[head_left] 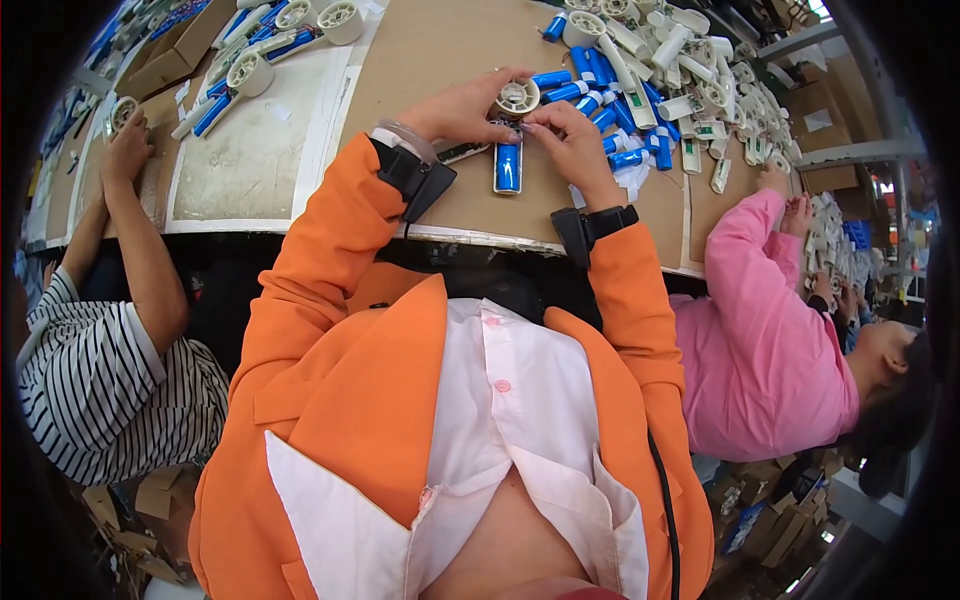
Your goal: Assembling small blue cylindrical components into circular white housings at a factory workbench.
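In front of me on the brown board lies a white plastic housing with a round, spoked head (518, 97). A blue cylindrical battery (508, 168) sits in its handle part, pointing toward me. My left hand (462, 108) grips the round head from the left, thumb and fingers closed around its side. My right hand (567, 138) is at the neck between head and battery, thumb and finger pinched together. Whatever is in that pinch is too small to make out. Under my left hand lies another slim white housing piece (460, 152), partly hidden.
Loose blue batteries (590, 100) and a heap of white housings (690, 60) lie to the right. More battery-fitted housings (250, 75) and a cardboard box (175, 50) are at the left. Co-workers sit on both sides: a striped sleeve (120, 340) left, a pink sleeve (745, 240) right.
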A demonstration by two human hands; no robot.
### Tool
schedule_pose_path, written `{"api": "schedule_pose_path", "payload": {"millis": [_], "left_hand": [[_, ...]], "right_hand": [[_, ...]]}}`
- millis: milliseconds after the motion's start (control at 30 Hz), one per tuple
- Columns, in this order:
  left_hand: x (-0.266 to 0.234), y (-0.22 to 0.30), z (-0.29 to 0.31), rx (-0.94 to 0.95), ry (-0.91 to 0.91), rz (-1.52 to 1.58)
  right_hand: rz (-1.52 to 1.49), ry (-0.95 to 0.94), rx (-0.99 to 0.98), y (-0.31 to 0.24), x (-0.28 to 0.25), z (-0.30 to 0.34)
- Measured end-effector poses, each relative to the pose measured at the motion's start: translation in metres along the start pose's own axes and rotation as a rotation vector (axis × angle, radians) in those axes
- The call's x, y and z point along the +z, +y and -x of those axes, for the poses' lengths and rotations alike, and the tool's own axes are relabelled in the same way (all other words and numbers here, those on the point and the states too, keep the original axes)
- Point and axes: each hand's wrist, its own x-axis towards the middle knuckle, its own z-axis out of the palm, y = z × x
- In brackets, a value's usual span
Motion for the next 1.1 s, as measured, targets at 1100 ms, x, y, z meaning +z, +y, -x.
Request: {"api": "schedule_pose_path", "payload": {"millis": [1100], "left_hand": [[-0.004, 0.005, 0.003, -0.066, -0.033, 0.017]], "right_hand": [[0.384, 0.114, -0.292, -0.012, 0.005, 0.002]]}}
